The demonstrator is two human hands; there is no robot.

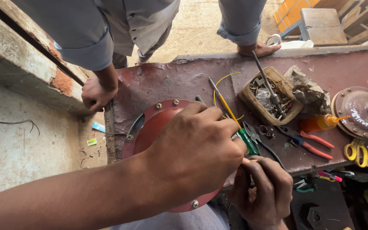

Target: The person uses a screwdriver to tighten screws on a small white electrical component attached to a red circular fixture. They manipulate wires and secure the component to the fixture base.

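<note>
My left hand (196,145) lies over a red round metal cover (158,117) with bolts on its rim, at the bench's near edge. Its fingers curl over the cover's right side, and the fingertips are hidden. Just below them, my right hand (263,194) pinches a thin orange wire end (246,161) between thumb and fingers. A screwdriver with a green handle (248,144) and yellow shaft lies right beside my left knuckles, next to black pliers (258,142).
Another person in a grey shirt stands across the maroon bench (184,79), with one hand (94,93) at its left corner and the other hand (258,49) on the far edge. Right of me are a box of screws (271,96), red-handled pliers (314,145), an orange bottle (318,123), yellow scissors (356,151) and a brown round cover (358,113).
</note>
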